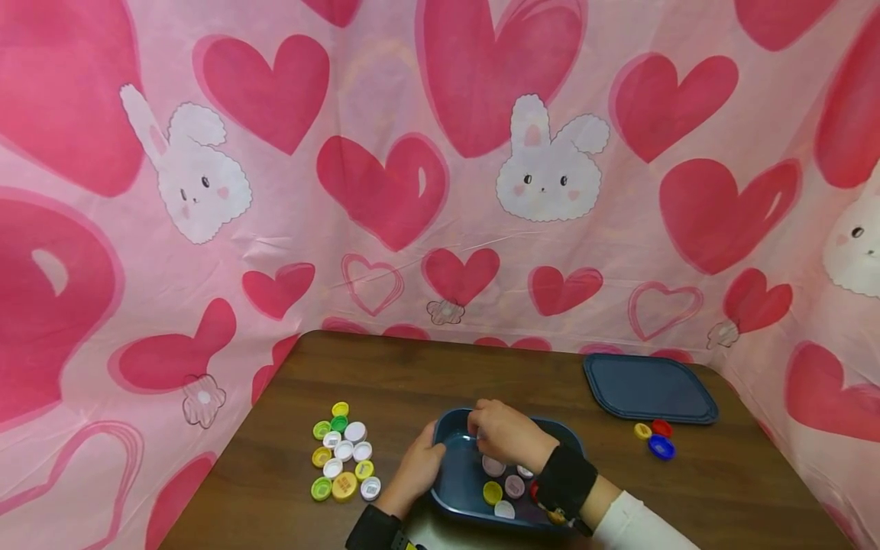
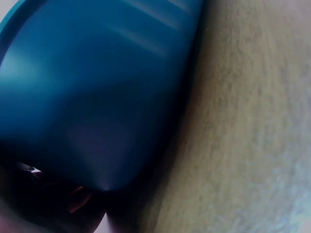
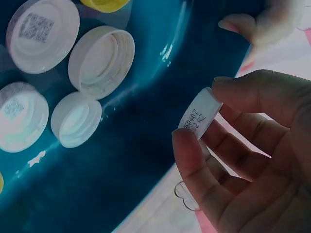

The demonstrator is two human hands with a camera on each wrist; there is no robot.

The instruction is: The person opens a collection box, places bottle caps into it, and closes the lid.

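Pinching one white cap point(image 3: 200, 113) edge-on between thumb and forefinger, my right hand point(image 1: 505, 433) hovers over the blue tub point(image 1: 450, 477), with printed digits showing on the cap's ribbed side. My left hand point(image 1: 415, 471) curls around the tub's left rim, thumb inside and fingers clamped on the smooth plastic wall. Down in the tub the right wrist view shows four more white caps point(image 3: 101, 60) and a sliver of a yellow one point(image 3: 104, 4); two lie top-up with square codes, two lie hollow side up. On the wood-grain table point(image 1: 385, 374), left of the tub, sits a cluster of about twelve round caps point(image 1: 343, 451): white, yellow and green. A flat, rounded-rectangle blue lid point(image 1: 649, 388) lies far right, with three caps point(image 1: 656, 438) just beside it: one yellow, one red, one blue.
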